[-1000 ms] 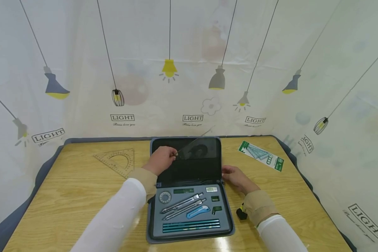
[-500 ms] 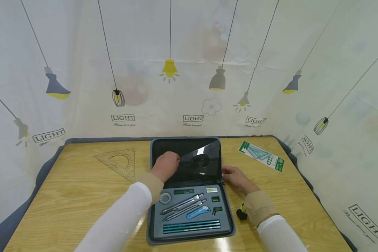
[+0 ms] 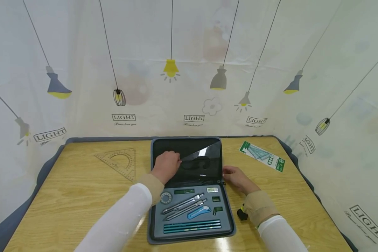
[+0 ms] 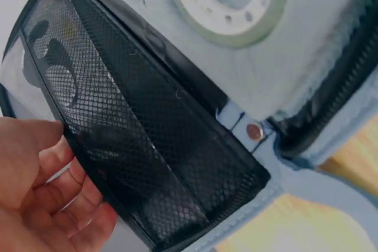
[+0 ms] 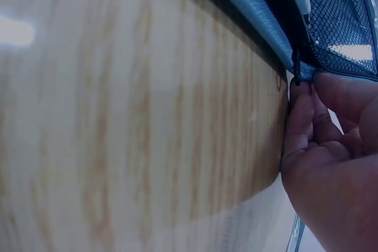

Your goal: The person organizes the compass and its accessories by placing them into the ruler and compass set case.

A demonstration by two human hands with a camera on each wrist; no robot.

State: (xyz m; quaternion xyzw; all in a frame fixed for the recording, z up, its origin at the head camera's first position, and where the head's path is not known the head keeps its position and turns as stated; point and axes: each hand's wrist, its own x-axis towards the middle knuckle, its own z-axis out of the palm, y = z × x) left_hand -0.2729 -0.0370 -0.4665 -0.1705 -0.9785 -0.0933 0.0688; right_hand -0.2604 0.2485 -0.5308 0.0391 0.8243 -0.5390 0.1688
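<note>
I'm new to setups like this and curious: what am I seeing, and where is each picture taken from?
There is no machine here, just a person. The wide picture comes from a head-worn camera, the two close-ups from wrist-worn ones.

On the light-brown wooden table lies an open blue-grey zippered case. Its grey tray holds, among other things, two slim silver compasses, a light-blue cutter and dark teal pencils. A clear plastic triangle with a protractor arc lies to the left, a green-and-white printed card to the right.

The bare left hand pinches the edge of the black mesh pocket in the lid; a flat clear plastic piece is partly behind the mesh. The bare right hand holds the case's edge where lid and tray meet.
</note>
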